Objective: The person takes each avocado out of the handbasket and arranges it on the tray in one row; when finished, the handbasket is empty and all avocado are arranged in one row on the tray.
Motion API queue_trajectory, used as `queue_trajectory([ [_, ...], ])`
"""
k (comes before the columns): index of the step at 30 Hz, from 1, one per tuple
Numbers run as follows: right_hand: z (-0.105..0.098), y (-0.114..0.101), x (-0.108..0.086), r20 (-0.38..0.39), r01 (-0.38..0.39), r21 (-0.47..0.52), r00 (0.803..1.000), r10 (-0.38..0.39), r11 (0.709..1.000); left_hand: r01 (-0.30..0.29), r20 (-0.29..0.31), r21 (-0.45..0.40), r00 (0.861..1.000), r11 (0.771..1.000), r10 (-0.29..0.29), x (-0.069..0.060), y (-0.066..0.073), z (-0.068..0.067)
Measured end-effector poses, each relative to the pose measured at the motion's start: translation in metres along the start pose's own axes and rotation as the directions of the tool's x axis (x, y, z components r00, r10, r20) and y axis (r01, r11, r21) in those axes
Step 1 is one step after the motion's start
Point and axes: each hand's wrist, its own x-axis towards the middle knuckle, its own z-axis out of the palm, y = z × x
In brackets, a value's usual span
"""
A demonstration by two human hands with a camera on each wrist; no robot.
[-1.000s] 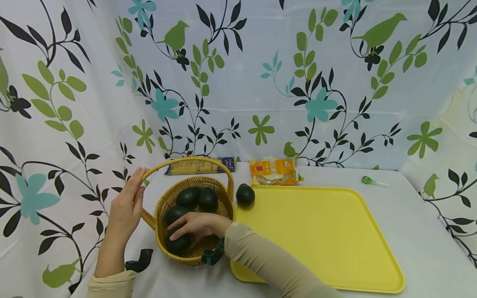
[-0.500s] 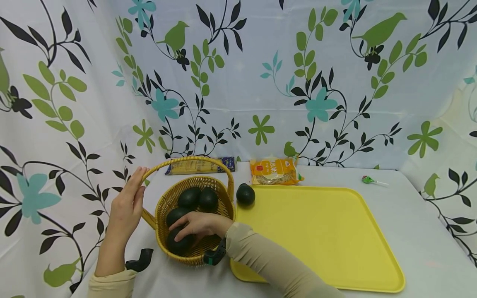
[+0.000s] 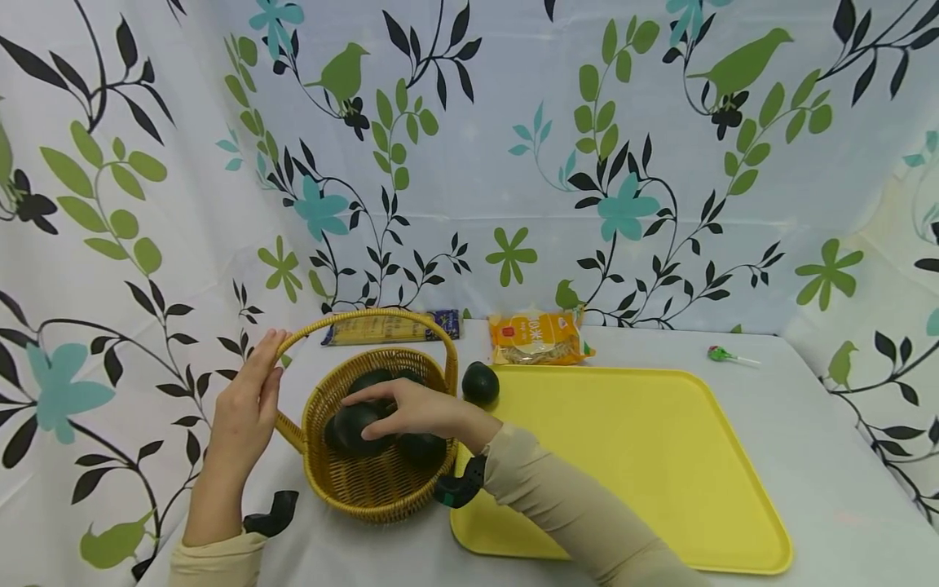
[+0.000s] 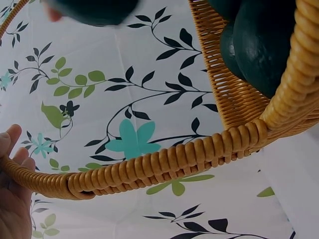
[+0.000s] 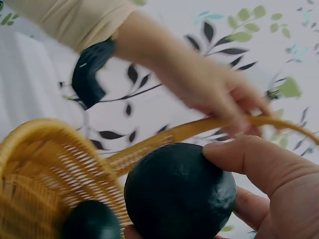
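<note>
Lifted since the earlier frame, the right hand (image 3: 421, 410) grips a rounded dark-green fruit (image 5: 177, 191), beneath which lies a golden wicker basket (image 3: 370, 489) whose arched handle (image 3: 381, 312) the left hand (image 3: 245, 408) holds.

From the right hand (image 3: 421, 412), there is wide room over the yellow tray (image 3: 653, 448) at three o'clock. The basket handle (image 3: 381, 312) blocks the way at twelve, the left hand (image 3: 245, 408) at nine, and one dark fruit (image 3: 480, 384) sits at two.

The right hand (image 5: 286, 186) grips a dark-green fruit (image 5: 177, 191); the left hand (image 5: 214, 89), a wicker handle (image 5: 192, 129).
</note>
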Motion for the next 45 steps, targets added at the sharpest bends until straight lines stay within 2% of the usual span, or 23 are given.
queue_trajectory([
  [5,-0.016,-0.018,-0.024,0.004,0.123,-0.008,0.992,-0.123,0.992,0.01,0.001,0.005,1.0,1.0,-0.01,-0.001,0.001,-0.001],
  [12,-0.04,-0.045,-0.067,-0.034,0.155,0.041,0.988,-0.154,0.987,-0.011,-0.009,-0.005,1.0,1.0,0.01,-0.001,0.0,-0.001],
  [14,-0.049,-0.05,-0.079,-0.073,0.17,0.072,0.984,-0.165,0.983,-0.012,-0.009,-0.006,1.0,1.0,0.012,-0.001,0.0,-0.001],
  [17,-0.064,-0.053,-0.095,-0.171,0.189,0.094,0.97,-0.171,0.977,-0.012,-0.006,-0.004,1.0,1.0,0.012,-0.001,0.0,-0.001],
  [22,-0.091,-0.05,-0.117,-0.323,0.229,0.134,0.93,-0.176,0.964,-0.019,-0.006,-0.002,1.0,1.0,0.019,-0.001,0.0,-0.001],
  [26,-0.11,-0.041,-0.128,-0.435,0.235,0.117,0.886,-0.163,0.965,-0.024,-0.006,-0.001,1.0,1.0,0.024,-0.001,0.0,-0.001],
  [29,-0.122,-0.027,-0.131,-0.494,0.21,0.11,0.86,-0.13,0.971,-0.025,-0.007,0.002,1.0,1.0,0.025,-0.001,0.0,-0.001],
  [32,-0.13,-0.011,-0.13,-0.53,0.174,0.118,0.843,-0.086,0.978,-0.025,-0.009,0.002,1.0,1.0,0.025,0.0,0.001,-0.001],
  [37,-0.137,0.016,-0.128,-0.578,0.066,0.117,0.816,0.014,0.991,-0.026,-0.011,0.001,1.0,1.0,0.026,0.0,0.001,-0.001],
  [45,-0.139,0.066,-0.118,-0.599,-0.104,0.146,0.782,0.172,0.984,-0.03,-0.01,-0.003,1.0,1.0,0.03,-0.001,0.0,-0.001],
])
